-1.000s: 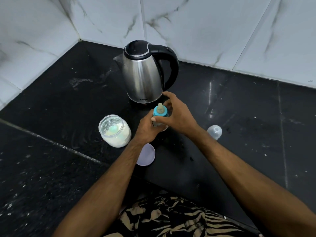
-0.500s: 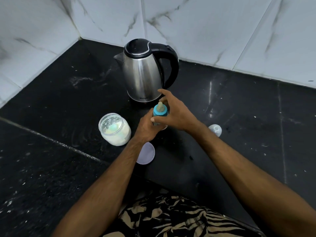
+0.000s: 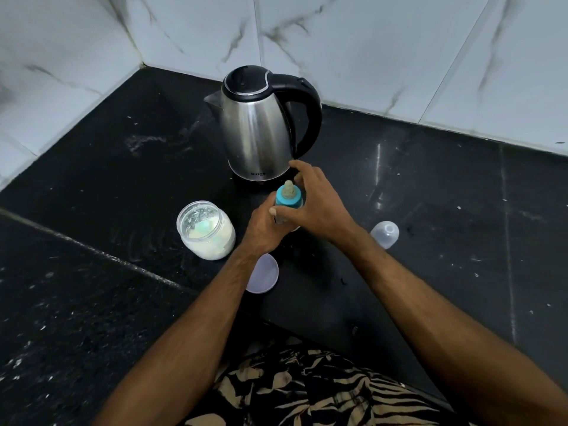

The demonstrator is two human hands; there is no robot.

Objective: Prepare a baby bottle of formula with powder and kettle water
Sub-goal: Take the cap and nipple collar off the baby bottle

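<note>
The baby bottle [image 3: 288, 198] stands upright on the black counter, showing its blue collar and pale teat; its body is hidden by my hands. My left hand [image 3: 261, 229] wraps around the bottle's body from the left. My right hand [image 3: 316, 204] grips the blue collar from the right, fingers curled around it. A steel kettle [image 3: 256, 130] with a black lid and handle stands just behind the bottle. An open jar of white formula powder [image 3: 206, 230], a pale green scoop inside it, sits to the left of my hands.
The jar's lilac lid [image 3: 262, 276] lies flat under my left forearm. The bottle's clear dome cap [image 3: 384, 233] rests on the counter to the right. Marble-tiled walls [image 3: 368, 50] meet in a corner behind the kettle. The counter's front edge runs just before my patterned clothing.
My right hand's fingers have shifted a little around the blue collar. The bottle and my left hand have stayed in place.
</note>
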